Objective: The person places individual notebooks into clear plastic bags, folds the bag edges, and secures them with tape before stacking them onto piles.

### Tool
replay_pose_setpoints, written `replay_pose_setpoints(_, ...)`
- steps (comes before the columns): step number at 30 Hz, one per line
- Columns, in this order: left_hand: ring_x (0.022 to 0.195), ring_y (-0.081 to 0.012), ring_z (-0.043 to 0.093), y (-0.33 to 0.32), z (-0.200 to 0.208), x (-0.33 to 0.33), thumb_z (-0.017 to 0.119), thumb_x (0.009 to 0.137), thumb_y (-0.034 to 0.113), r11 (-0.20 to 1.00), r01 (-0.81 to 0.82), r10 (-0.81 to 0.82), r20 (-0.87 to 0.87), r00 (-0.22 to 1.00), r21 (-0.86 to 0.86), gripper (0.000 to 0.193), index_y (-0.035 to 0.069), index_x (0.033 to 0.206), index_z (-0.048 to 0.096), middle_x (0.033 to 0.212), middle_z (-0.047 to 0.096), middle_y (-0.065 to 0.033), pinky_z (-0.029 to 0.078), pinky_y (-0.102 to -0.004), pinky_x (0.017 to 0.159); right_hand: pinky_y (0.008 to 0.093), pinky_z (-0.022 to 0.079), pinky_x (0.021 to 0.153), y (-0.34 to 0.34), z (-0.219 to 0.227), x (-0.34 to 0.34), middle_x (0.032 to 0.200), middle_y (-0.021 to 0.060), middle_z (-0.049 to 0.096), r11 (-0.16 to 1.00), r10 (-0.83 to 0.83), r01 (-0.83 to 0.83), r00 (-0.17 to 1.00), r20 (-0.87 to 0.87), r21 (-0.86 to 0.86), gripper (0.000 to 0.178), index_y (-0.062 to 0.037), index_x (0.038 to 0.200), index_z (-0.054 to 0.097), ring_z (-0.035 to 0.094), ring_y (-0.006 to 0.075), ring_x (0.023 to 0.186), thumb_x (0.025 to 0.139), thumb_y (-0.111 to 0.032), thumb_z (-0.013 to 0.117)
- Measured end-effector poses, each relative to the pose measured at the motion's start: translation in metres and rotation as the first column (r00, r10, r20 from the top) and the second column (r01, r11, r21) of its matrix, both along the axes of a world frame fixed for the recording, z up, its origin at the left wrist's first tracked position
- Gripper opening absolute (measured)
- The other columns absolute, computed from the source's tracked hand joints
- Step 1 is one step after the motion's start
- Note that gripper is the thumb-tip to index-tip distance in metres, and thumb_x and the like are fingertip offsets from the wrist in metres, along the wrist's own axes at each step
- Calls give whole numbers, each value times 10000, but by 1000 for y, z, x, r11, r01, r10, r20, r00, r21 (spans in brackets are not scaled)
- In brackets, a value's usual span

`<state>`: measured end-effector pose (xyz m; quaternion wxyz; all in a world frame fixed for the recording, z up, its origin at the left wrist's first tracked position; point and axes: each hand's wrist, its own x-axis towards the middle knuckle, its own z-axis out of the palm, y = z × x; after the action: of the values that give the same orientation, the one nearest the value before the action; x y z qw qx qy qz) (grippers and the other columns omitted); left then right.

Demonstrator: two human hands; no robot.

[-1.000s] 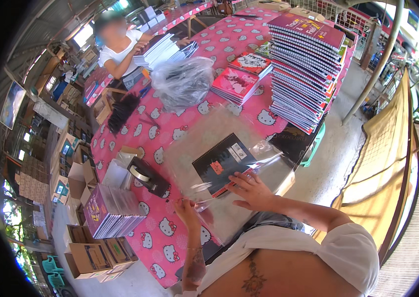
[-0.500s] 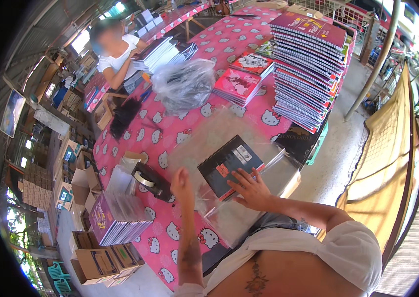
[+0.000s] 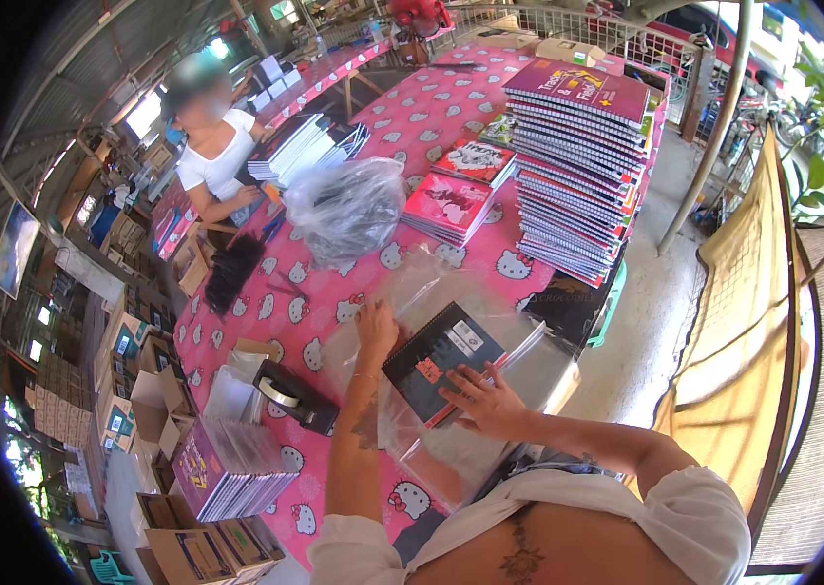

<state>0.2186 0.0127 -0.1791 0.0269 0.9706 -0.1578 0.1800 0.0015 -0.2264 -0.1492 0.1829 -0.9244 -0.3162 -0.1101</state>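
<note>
A black spiral notebook (image 3: pixel 423 372) with a pale label and red print lies tilted on clear plastic sheets (image 3: pixel 431 458) on the pink table. My right hand (image 3: pixel 486 398) rests flat on its lower right part, fingers spread. Beside the notebook's upper left edge, over the plastic, is my left hand (image 3: pixel 376 330), its fingers bent together; anything held in them is too small to make out. A black tape dispenser (image 3: pixel 309 408) with a pale roll stands left of my left forearm.
Wrapped notebooks (image 3: pixel 236 483) stand at the near left by open cardboard boxes (image 3: pixel 207 551). A tall stack of spiral notebooks (image 3: pixel 577 166) rises at the right, beside pink-covered books (image 3: pixel 449 205) and a crumpled plastic bag (image 3: pixel 345 210). Across the table a person (image 3: pixel 217 156) handles more notebooks.
My left hand has moved away from me and slightly right, coming down beside the notebook's upper left edge. My right hand stays on the notebook. The view has shifted slightly.
</note>
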Motion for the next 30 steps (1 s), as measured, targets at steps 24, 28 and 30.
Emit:
replay_pose_setpoints(24, 877, -356, 669, -102, 46, -162, 599, 861, 72, 960, -9, 72, 215, 974, -280, 94, 55, 943, 642, 964, 689, -136, 548, -465, 721, 682, 257, 1062, -5, -18, 19, 1476, 184, 383, 975, 221, -218, 974, 53, -50, 667, -127, 1392, 489, 312, 375, 1406, 846, -474, 647)
replay_pose_setpoints(28, 883, -328, 677, -124, 28, -175, 583, 862, 62, 895, -171, 188, 1, 982, -411, 136, 65, 973, 662, 1002, 684, -119, 561, -444, 737, 725, 205, 1067, -8, -39, 32, 1401, 212, 472, 978, 208, -204, 965, 161, -41, 615, -103, 1328, 566, 324, 397, 1404, 827, -447, 660)
replay_pose_setpoints(30, 887, -313, 684, -130, 25, -177, 584, 876, 77, 865, -220, 210, -74, 975, -451, 170, 69, 1014, 683, 1021, 694, -136, 568, -421, 740, 734, 207, 1061, -9, -45, 41, 1377, 217, 495, 975, 223, -221, 955, 195, -34, 615, -106, 1338, 560, 349, 404, 1389, 826, -431, 658)
